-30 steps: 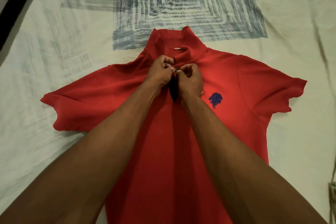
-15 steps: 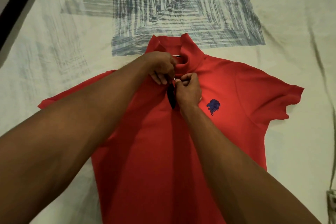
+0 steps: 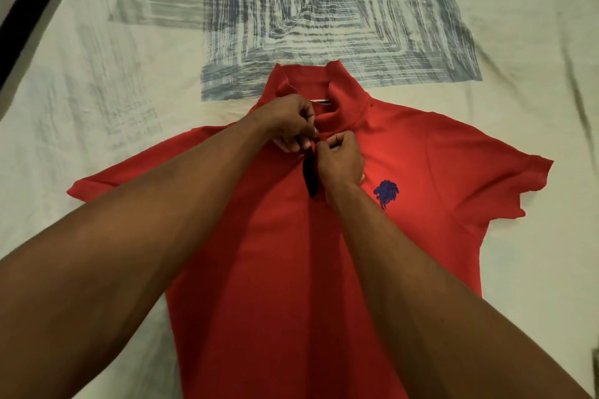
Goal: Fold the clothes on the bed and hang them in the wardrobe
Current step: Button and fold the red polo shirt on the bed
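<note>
i am looking down at a red polo shirt (image 3: pixel 275 269) that is lying front side up on the bedsheet (image 3: pixel 81 107), spread out flat beneath my fingers. its collar (image 3: pixel 343 91) is standing up just beyond my fingertips, and both short sleeves are reaching out to either side of my hands. a dark blue lion emblem (image 3: pixel 385 193) is sitting on the chest just to the right of my right hand (image 3: pixel 340 162). a dark strip of placket (image 3: pixel 310 176) is showing open just below my knuckles, running down between my two wrists. the cloth is lying fairly smooth over the body, with the sleeve hems curling a little.

both my bare forearms are stretching forward from the bottom corners and are meeting at the neck opening. my left hand (image 3: pixel 288 126) is coming in from the left with its fingers curled, pinching the left edge of the placket at its top. my right hand is curling the same way, thumb and forefinger pressed together on the opposite edge, touching the fingertips of the left. whether a button is lying between my fingertips i cannot tell.

the pale sheet beyond my fingers is carrying a printed square of grey-blue brushed lines (image 3: pixel 324 10).
</note>
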{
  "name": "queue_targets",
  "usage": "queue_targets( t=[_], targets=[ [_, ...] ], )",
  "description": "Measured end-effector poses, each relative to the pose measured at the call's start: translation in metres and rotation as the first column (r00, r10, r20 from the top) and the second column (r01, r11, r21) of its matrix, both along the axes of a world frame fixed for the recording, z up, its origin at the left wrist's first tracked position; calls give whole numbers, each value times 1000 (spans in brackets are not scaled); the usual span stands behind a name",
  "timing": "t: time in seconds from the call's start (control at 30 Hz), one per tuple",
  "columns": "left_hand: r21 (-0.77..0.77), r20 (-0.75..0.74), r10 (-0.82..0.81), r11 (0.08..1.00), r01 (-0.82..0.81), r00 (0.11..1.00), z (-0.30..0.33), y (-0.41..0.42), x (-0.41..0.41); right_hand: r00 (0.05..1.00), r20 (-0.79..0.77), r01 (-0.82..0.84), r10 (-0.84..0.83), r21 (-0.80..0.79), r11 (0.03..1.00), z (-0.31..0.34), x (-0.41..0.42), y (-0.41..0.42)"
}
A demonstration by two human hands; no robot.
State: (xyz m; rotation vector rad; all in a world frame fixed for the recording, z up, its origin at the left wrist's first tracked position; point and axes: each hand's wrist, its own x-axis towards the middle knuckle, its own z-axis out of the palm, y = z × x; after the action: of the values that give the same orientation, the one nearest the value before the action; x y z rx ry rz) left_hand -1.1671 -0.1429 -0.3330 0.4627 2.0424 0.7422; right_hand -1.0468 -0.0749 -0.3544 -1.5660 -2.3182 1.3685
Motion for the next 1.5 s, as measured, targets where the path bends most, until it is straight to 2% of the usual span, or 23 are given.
queue_targets(
  t=[0.2,0.3,0.37,0.43,0.53,0.67,0.77,0.83,0.93,1.03,1.13,1.23,1.37,1.5],
  targets=[
    [60,-198,-36,997,49,979,-7,-8,6,999,52,-13,15,-31,999,4,-4,4],
    [-10,-461,-150,986,164,874,-18,-13,7,999,33,-15,16,-34,999,0,-4,6],
    [-79,-566,-220,974,214,794,-24,-16,7,1000,8,-20,20,-33,999,-4,-2,7],
    [-111,-576,-273,960,257,770,-25,-17,6,999,-4,-32,32,-22,999,-5,0,8],
    [-106,-541,-300,951,291,785,-19,-16,4,999,0,-35,35,-14,999,-6,0,9],
    [-45,-472,-189,981,190,861,-14,-14,6,999,36,-11,11,-22,1000,-5,-5,9],
    [-13,-594,-60,998,65,802,-25,-16,20,1000,28,3,-2,-36,999,-3,-6,8],
    [42,-612,63,998,-47,788,-31,-18,29,1000,-5,-12,12,-37,999,-2,-4,7],
    [162,-499,266,964,-213,825,-29,-22,42,994,-96,-61,57,-37,997,2,6,5],
    [329,-397,444,886,-328,803,-22,-35,62,970,-137,-203,199,-12,979,7,16,3],
    [339,-440,375,911,-236,816,-19,-45,90,942,-58,-325,331,91,941,14,21,7],
    [265,-534,267,954,-142,802,-24,-46,102,953,7,-302,303,123,945,22,22,9],
    [114,-697,118,992,-54,707,-23,-40,107,967,28,-254,253,127,959,21,31,14],
    [58,-822,12,996,62,569,-16,-41,115,929,39,-369,368,168,914,20,38,9]
  ],
)
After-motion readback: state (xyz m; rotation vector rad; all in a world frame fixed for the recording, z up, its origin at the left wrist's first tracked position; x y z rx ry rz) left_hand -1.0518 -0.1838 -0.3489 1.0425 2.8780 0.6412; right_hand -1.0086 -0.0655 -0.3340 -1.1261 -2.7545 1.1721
